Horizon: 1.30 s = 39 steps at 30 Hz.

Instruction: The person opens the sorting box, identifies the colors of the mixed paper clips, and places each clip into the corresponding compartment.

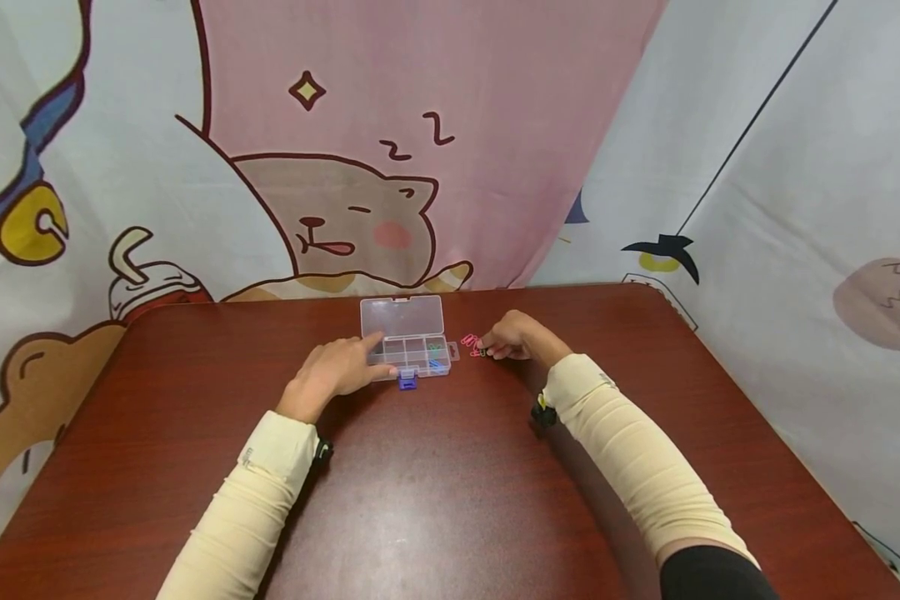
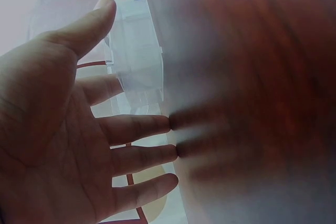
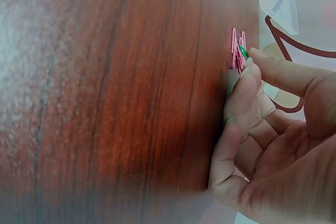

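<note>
A clear plastic compartment box (image 1: 394, 356) stands with its lid (image 1: 402, 317) raised. Green paper clips (image 1: 434, 347) lie in its back right compartment and blue ones (image 1: 437, 365) in the front right. My left hand (image 1: 335, 367) is at the box's left end, thumb in front; its other fingers look fairly straight in the left wrist view, beside the box wall (image 2: 137, 51). To the right of the box, my right hand (image 1: 512, 337) pinches a green paper clip (image 3: 243, 52) between thumb and index finger. Several pink paper clips (image 3: 234, 43) lie right by those fingertips.
The box's blue latch (image 1: 407, 382) hangs at the front and a clear hanging tab (image 1: 453, 351) sticks out on the right. A brown wooden table (image 1: 435, 492) carries everything. Behind its far edge hangs a printed cloth (image 1: 495, 150).
</note>
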Each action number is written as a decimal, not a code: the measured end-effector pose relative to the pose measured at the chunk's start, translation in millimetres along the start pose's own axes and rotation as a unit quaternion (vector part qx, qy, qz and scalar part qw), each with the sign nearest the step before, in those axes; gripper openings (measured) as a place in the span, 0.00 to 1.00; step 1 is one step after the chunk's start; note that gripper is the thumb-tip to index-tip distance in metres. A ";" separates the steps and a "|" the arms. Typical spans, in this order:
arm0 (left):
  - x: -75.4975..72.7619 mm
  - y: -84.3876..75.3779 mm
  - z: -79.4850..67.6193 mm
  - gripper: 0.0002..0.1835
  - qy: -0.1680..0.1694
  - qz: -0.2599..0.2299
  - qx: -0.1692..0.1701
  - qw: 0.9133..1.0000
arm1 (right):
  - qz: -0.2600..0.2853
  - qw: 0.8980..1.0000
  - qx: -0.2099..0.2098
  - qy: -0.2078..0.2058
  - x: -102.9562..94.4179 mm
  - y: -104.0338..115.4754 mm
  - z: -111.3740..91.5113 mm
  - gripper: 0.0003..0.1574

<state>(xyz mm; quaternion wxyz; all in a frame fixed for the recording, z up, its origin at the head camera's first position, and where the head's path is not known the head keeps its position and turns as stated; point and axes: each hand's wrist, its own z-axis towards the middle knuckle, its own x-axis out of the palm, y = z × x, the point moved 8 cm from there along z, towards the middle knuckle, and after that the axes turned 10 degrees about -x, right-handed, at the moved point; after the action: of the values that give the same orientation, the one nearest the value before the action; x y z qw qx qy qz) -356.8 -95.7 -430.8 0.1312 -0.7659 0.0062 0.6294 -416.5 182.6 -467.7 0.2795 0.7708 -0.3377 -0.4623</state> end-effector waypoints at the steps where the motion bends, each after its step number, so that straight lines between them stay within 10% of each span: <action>1: 0.3 -0.2 -0.1 0.43 -0.001 0.001 0.000 1.000 | 0.004 1.000 0.001 0.001 0.4 -0.5 0.0 0.11; 13: 3.4 -0.1 -1.8 0.43 0.007 0.000 -0.006 1.000 | 0.089 0.995 -0.011 0.033 15.9 21.0 -3.0 0.07; 22: 2.2 -1.7 -1.0 0.44 -0.005 -0.001 -0.001 1.000 | 0.074 0.995 -0.047 0.038 40.0 56.9 -7.3 0.11; 39: 0.0 -0.8 0.6 0.44 -0.004 0.004 -0.006 1.000 | 0.080 0.995 -0.036 0.047 44.2 60.1 -4.1 0.14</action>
<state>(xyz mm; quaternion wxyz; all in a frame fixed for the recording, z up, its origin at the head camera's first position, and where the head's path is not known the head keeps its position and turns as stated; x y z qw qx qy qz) -357.2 -94.7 -430.7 0.1241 -0.7640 0.0044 0.6332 -413.3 111.6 -444.5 0.3587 0.7515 -0.3675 -0.4140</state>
